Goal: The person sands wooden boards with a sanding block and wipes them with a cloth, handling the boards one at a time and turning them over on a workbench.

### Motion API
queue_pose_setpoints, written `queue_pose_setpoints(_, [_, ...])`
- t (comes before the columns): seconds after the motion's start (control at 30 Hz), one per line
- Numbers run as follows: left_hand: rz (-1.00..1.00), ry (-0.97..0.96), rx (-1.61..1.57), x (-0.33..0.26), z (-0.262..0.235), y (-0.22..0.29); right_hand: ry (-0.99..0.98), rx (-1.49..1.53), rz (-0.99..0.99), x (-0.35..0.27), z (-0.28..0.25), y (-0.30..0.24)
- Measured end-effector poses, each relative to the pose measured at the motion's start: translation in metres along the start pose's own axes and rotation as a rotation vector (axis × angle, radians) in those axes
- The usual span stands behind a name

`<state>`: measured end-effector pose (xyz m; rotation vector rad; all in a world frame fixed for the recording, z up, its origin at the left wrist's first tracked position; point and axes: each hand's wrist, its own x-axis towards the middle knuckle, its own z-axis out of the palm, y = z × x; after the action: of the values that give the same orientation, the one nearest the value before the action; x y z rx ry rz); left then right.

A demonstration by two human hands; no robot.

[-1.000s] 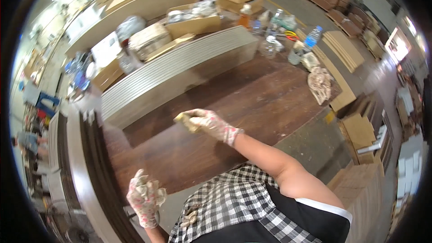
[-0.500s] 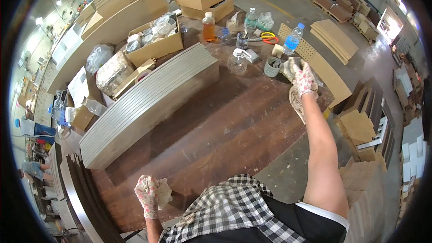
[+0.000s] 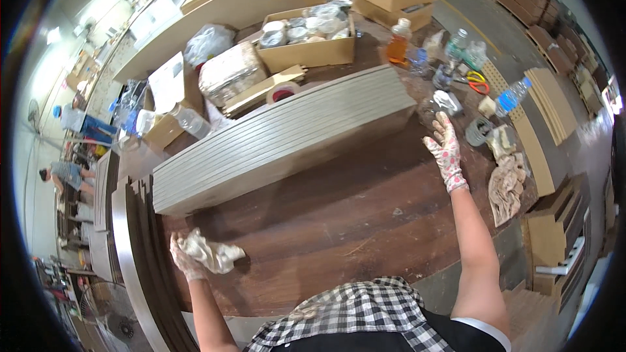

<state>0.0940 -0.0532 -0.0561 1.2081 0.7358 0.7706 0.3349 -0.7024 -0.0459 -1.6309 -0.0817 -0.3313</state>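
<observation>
My left hand [image 3: 185,262], in a white patterned glove, grips a crumpled off-white rag [image 3: 214,253] low over the left side of the brown table [image 3: 339,221]. My right hand [image 3: 446,154], gloved with pink spots, is open with its fingers spread and nothing in it. It is just right of the end of a long stack of grey panels [image 3: 280,140], near a small clear bottle with a white top [image 3: 446,102]. A beige cloth [image 3: 506,189] lies at the table's right edge, below a cup with dark contents [image 3: 479,132].
Behind the panels stand a carton of jars and bags [image 3: 306,57], a tape roll [image 3: 282,93] and a bottle of orange liquid [image 3: 398,42]. Red-and-yellow scissors [image 3: 478,83] and a blue-labelled water bottle [image 3: 514,96] are at the far right. Dark boards [image 3: 140,254] stand at the left edge.
My right hand has let go of the cloth at the right edge, moved left and opened. My left hand has moved left and forward with the rag, which now hangs looser. The view has shifted.
</observation>
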Motion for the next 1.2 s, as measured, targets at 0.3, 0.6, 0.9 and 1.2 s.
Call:
queue_pose_setpoints(0.3, [-0.117,0.078,-0.281,0.076,0.039,0.006,-0.183,0.080,0.064,0.046,0.055,0.013])
queue_pose_setpoints(0.6, [-0.168,-0.008,-0.508,0.094,0.006,-0.010,-0.131,0.079,-0.082,0.032,0.041,0.026])
queue_pose_setpoints(0.9, [-0.161,-0.478,-0.571,0.102,0.026,0.006,-0.292,-0.317,-0.195,0.053,0.008,0.017])
queue_pose_setpoints(1.2, [-0.209,-0.434,-0.699,0.140,-0.018,-0.008,-0.108,0.058,-0.097,0.038,0.006,0.068])
